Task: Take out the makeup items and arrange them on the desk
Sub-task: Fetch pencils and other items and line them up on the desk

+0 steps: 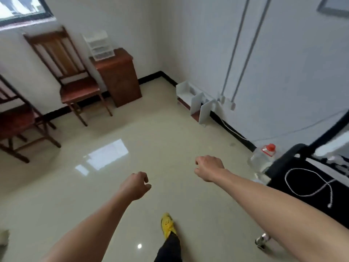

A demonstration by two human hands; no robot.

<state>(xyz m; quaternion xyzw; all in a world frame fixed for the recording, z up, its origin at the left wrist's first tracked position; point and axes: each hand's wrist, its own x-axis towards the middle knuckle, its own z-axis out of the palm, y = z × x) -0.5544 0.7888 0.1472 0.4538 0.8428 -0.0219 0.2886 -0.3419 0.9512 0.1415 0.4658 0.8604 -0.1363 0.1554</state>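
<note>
Hands: both reach forward over the floor; left hand at 6 o'clock, right hand at 4 o'clock, well apart.
Grip: fingers of each hand are curled in and nothing is held.
Tabletop: black tabletop at the 3 to 4 o'clock edge, just beyond the right forearm; a white cable lies on it in a loop.
Makeup items: I cannot tell where they are. A clear drawer unit stands at 11 o'clock, but its contents are too blurred to read.
Cabinet: small wooden cabinet against the far wall, carrying the drawer unit on its top.
Chairs: one wooden chair just left of the cabinet; a second chair at 9 o'clock, partly cut off by the edge.
Floor shelf: white divided rack on the floor against the right wall at 2 o'clock.
Bottle: clear plastic bottle with a red cap on the floor at 3 o'clock, between the wall and the tabletop.
Foot: yellow shoe at 6 o'clock, below the hands.
</note>
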